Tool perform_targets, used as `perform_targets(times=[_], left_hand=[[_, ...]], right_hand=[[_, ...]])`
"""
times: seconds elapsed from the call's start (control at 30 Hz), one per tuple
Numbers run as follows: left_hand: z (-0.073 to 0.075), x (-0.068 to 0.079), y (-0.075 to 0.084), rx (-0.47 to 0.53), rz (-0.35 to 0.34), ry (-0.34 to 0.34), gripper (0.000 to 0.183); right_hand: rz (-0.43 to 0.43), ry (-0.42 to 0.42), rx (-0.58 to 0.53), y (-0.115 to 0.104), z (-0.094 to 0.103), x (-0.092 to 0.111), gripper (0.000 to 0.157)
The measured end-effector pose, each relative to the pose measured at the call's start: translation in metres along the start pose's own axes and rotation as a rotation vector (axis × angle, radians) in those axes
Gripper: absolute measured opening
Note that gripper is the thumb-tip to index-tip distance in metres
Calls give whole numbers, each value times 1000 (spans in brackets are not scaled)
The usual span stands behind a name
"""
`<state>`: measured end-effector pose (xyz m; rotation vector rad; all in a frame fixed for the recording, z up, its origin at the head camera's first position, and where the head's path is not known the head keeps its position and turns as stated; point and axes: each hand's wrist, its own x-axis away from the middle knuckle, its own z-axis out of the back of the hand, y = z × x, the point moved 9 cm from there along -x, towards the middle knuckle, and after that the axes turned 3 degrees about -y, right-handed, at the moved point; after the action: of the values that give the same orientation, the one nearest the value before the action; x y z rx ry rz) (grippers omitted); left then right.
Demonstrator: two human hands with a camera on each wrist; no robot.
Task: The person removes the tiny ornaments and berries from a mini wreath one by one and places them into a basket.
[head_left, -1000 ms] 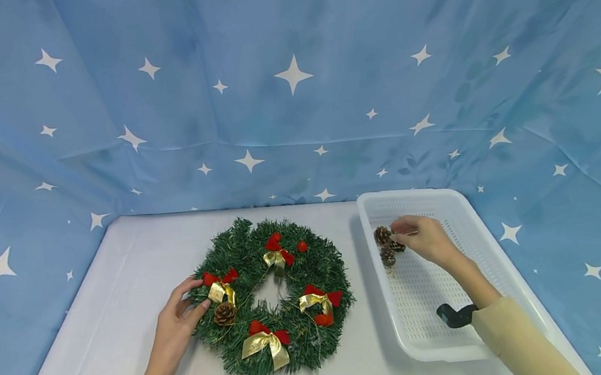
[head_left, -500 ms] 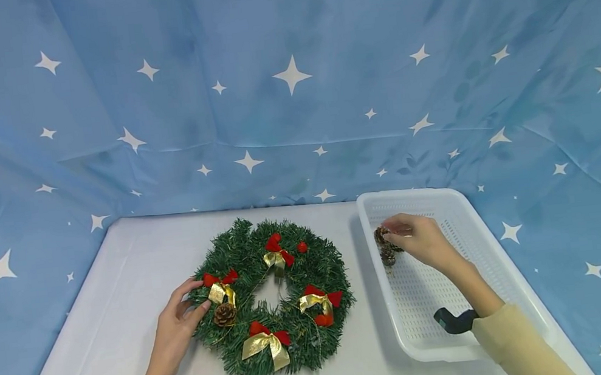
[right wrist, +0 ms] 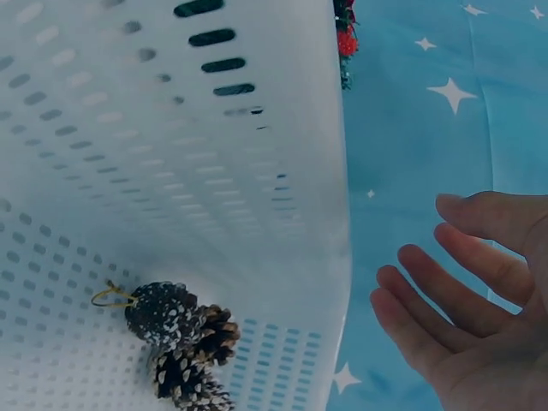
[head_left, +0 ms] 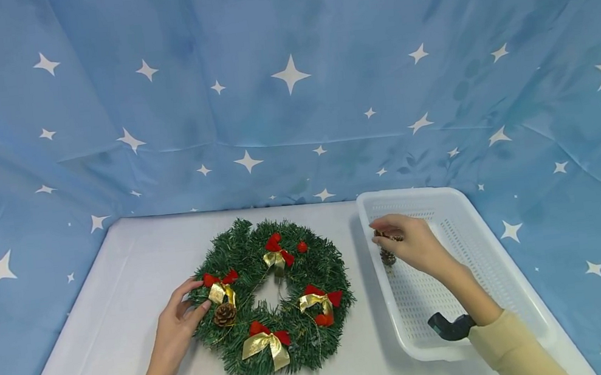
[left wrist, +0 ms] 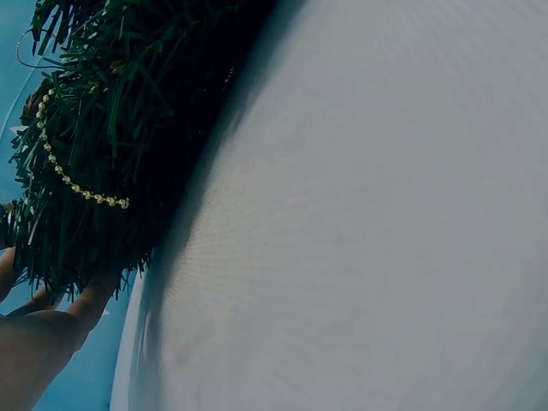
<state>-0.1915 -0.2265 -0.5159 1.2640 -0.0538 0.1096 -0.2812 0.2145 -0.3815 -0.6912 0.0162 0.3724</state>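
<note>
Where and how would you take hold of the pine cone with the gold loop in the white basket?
Probably by the rounded body of the pine cone, coming from above on the side where its gold loop sticks out: that side looks free, while other pine cones crowd it elsewhere. The walls of the white basket would likely hinder a low approach.

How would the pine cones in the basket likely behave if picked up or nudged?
The pine cones look woody, so they are probably stiff and fairly light. Their rounded shapes suggest a nudge could roll them, though the wall of the basket beside them would likely stop them. Their rough, open scales should resist slipping but might chip.
</note>
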Motion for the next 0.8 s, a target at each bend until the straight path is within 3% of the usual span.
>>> perform_targets(times=[0.8], left_hand=[[-1, 0, -1, -3, -7, 1, 54]], right_hand=[[138, -89, -28, -54, -36, -7, 31]])
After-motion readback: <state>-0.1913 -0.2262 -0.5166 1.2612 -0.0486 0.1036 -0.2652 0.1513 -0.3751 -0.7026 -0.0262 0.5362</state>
